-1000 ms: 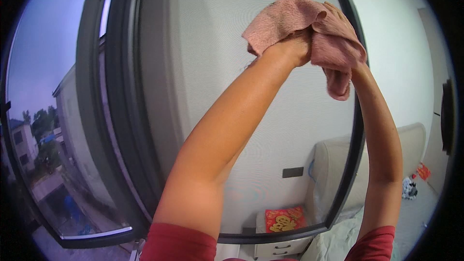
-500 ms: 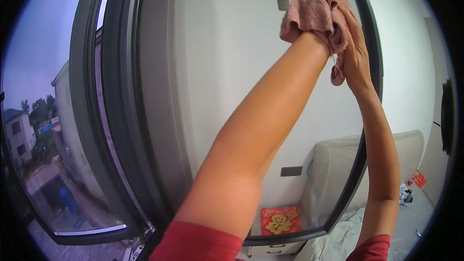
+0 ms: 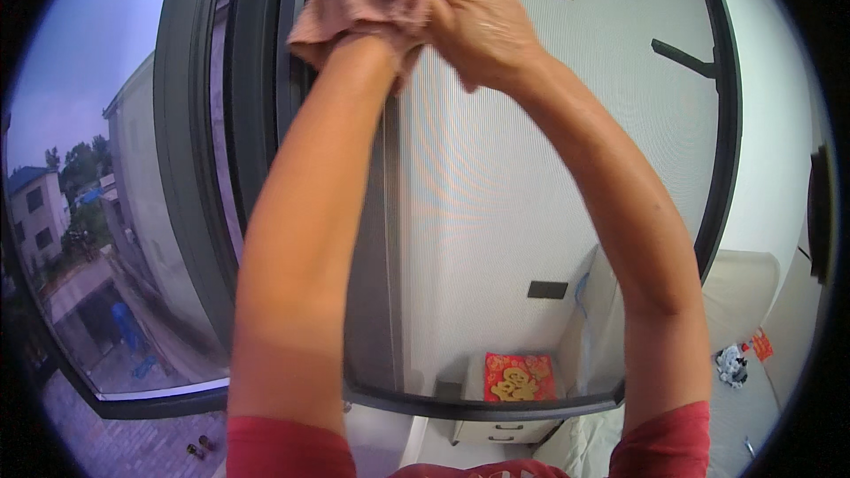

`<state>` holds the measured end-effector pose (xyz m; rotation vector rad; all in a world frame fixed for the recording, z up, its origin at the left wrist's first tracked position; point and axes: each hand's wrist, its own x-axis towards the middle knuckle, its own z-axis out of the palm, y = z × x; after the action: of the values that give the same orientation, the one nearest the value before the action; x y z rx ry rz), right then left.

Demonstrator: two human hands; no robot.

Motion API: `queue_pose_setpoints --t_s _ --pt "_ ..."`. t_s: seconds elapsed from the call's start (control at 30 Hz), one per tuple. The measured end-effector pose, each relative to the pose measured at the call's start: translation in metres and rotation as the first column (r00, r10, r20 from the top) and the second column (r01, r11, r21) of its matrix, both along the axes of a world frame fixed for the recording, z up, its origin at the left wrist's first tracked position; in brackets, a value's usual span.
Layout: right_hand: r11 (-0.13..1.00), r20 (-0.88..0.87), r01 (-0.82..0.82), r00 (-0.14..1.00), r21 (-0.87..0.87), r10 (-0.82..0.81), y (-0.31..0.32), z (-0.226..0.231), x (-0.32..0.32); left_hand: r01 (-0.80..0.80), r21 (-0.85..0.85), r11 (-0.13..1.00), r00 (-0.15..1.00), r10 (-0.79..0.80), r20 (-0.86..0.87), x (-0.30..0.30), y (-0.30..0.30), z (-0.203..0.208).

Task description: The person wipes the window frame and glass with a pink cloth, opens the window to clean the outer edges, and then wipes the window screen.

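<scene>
A bunched dusty-pink cloth is up at the top of the view, against the left side of a dark-framed window panel with a fine mesh screen. It wraps over my left hand, hiding those fingers; only the wrist shows below it. My right hand lies against the cloth's right side, its fingers closed toward it and partly cut off by the top edge. Both arms are raised, in red sleeves. The cloth is slightly blurred.
A dark handle juts from the panel's right frame. Thick dark window frames stand at left, with buildings and a paved yard outside. Behind the mesh are a red-and-gold box, a white drawer unit and a pale headboard.
Both hands and the cloth have swept left across the screen, from its upper right to its upper left edge. The handle on the right frame has come into view.
</scene>
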<state>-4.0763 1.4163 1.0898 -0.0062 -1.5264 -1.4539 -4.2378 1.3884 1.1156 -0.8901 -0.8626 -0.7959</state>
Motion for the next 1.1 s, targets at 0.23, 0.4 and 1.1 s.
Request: queue_pose_setpoints --t_s 0.23,0.4,1.1 --pt "0.807 -0.034 -0.56 0.824 -0.188 0.565 -0.007 -0.051 -0.06 0.238 -0.171 0.956 0.971 -0.228 0.073 -0.053 -0.008 -0.068" --pt "0.79 -0.037 -0.547 0.827 -0.276 0.56 -0.003 -0.074 -0.031 0.437 -0.244 0.866 0.896 -0.395 0.202 -0.033 0.001 -0.101" --pt "0.942 -0.485 -0.175 0.874 -0.286 0.015 0.041 -0.125 0.304 0.73 -0.647 0.223 0.524 -0.789 0.319 0.342 0.113 -0.081"
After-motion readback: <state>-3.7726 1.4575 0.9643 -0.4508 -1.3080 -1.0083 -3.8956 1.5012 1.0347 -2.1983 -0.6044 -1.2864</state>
